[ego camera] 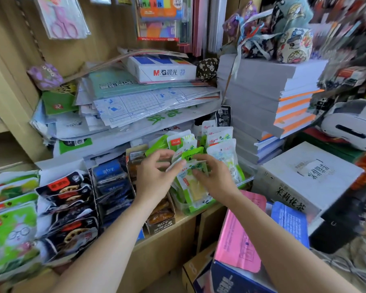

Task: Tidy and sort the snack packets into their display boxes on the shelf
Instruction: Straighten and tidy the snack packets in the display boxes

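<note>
Both hands meet over a display box of green-and-white snack packets (220,144) on the wooden shelf (186,216). My left hand (154,174) pinches the top edge of one green-and-white packet (193,182) that stands at the front of the box. My right hand (213,176) grips the same packet from the right side. To the left stand a narrow brown snack box (161,216), a box of blue packets (110,176) and a box of black lotus-root packets (68,199). Green rabbit-print packets (11,231) fill the far left.
Stacks of plastic-wrapped paper and an M&G paper ream (163,68) overhang the snack boxes from behind. A tall pile of grey notebooks (262,98) rises at right, with a white carton (304,174) beside it. Pink and blue boxes (239,240) stand on the floor below.
</note>
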Available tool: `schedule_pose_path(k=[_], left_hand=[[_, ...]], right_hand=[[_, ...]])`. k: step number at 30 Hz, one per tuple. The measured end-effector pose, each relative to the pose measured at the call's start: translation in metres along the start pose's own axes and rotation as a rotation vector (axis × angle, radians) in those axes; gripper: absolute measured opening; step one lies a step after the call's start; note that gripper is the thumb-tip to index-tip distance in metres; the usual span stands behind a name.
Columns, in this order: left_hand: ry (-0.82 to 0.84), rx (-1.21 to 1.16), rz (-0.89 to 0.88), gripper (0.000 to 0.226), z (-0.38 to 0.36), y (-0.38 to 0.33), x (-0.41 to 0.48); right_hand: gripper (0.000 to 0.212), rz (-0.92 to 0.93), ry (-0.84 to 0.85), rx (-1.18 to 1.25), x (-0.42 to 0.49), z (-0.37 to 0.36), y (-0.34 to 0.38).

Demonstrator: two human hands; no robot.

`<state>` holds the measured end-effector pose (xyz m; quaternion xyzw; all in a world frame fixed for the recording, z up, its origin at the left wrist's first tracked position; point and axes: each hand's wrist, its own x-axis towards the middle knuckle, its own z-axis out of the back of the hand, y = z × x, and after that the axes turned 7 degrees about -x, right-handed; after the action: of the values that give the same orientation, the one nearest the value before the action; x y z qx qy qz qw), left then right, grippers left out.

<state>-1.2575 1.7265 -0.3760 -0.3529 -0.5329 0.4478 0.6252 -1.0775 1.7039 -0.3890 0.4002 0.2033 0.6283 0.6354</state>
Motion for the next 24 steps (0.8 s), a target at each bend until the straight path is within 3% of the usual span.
schedule_pose_path(k=[5, 10, 15, 18, 21, 24], left_hand=[[-0.023, 0.255, -0.141, 0.008, -0.006, 0.006, -0.005], [0.005, 0.362, -0.178, 0.006, 0.000, 0.011, -0.004], [0.015, 0.333, -0.155, 0.008, 0.008, 0.019, -0.001], [-0.034, 0.310, -0.153, 0.027, 0.010, 0.019, 0.000], [-0.055, 0.277, -0.106, 0.049, 0.008, 0.022, 0.002], [-0.065, 0.286, -0.015, 0.056, 0.003, 0.019, 0.000]], right_hand=[[0.078, -0.035, -0.076, -0.003, 0.002, 0.004, -0.002], [0.103, -0.164, 0.034, 0.010, 0.017, 0.012, -0.005], [0.088, -0.135, 0.049, 0.096, 0.021, 0.012, -0.005], [0.072, -0.098, 0.046, 0.177, 0.018, 0.009, -0.003], [0.073, -0.063, 0.097, 0.297, 0.017, 0.003, -0.003], [0.080, -0.007, 0.063, 0.205, 0.015, -0.003, 0.005]])
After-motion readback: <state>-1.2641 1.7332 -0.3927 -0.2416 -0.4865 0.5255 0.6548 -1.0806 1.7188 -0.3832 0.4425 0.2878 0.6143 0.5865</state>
